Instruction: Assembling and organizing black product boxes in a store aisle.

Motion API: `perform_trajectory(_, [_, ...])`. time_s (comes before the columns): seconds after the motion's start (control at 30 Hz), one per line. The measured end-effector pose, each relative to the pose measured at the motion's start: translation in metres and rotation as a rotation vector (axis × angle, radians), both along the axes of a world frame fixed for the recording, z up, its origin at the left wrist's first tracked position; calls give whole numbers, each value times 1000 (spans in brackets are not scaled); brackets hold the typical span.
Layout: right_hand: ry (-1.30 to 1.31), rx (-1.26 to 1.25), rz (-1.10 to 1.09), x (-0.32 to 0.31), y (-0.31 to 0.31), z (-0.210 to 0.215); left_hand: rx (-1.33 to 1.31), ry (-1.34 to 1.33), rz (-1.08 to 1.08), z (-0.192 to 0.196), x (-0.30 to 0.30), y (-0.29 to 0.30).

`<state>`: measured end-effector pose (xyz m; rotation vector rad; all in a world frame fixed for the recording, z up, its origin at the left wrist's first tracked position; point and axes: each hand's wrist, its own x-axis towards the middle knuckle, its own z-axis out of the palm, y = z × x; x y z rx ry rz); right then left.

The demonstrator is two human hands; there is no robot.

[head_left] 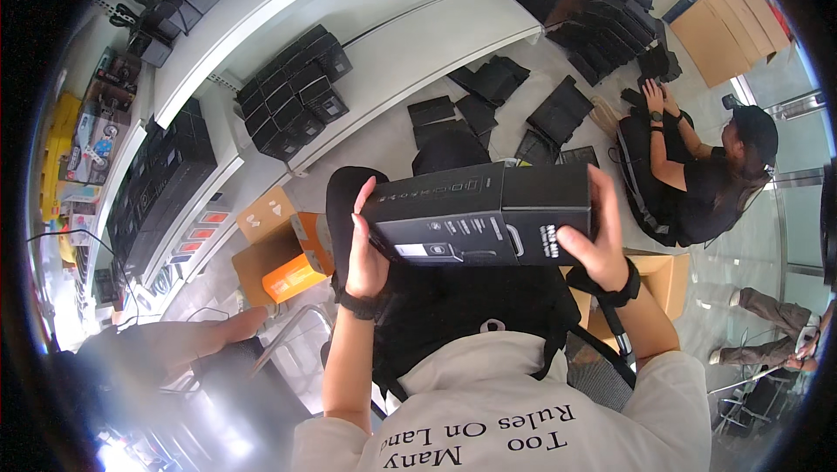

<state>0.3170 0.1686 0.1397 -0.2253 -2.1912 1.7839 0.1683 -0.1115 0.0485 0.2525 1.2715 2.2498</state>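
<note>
A long black cardboard box (471, 215) with pale print is held up in front of me, level above my lap. My left hand (366, 250) presses its palm and fingers against the box's left end. At the opposite end, my right hand (603, 237) grips the box, thumb on the near face and fingers behind the right edge. A seam runs across the box a little right of its middle; whether it marks a sleeve or a second piece I cannot tell. Dark bands circle both my wrists.
White shelves (436, 32) carry stacked small black boxes (292, 93). Flattened black boxes (558, 110) lie on the floor ahead. Open cartons stand at my left, with an orange box (298, 278), and at my right (667, 285). A seated co-worker (697, 167) handles black pieces; another person's blurred arm (209, 341) is at left.
</note>
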Motion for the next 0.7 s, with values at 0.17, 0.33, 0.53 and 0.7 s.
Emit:
perform_trajectory(0.17, [24, 242, 133, -13, -33, -18, 60, -1, -15, 21, 29, 25])
perform_trajectory(0.33, [-18, 219, 162, -18, -38, -24, 144, -163, -72, 18, 22, 16])
perform_trajectory(0.53, [-288, -462, -77, -38, -23, -28, 136, -256, -95, 11, 22, 10])
perform_trajectory(0.7, [-174, -403, -272, -35, -3, -75, 5, -166, -133, 17, 31, 14])
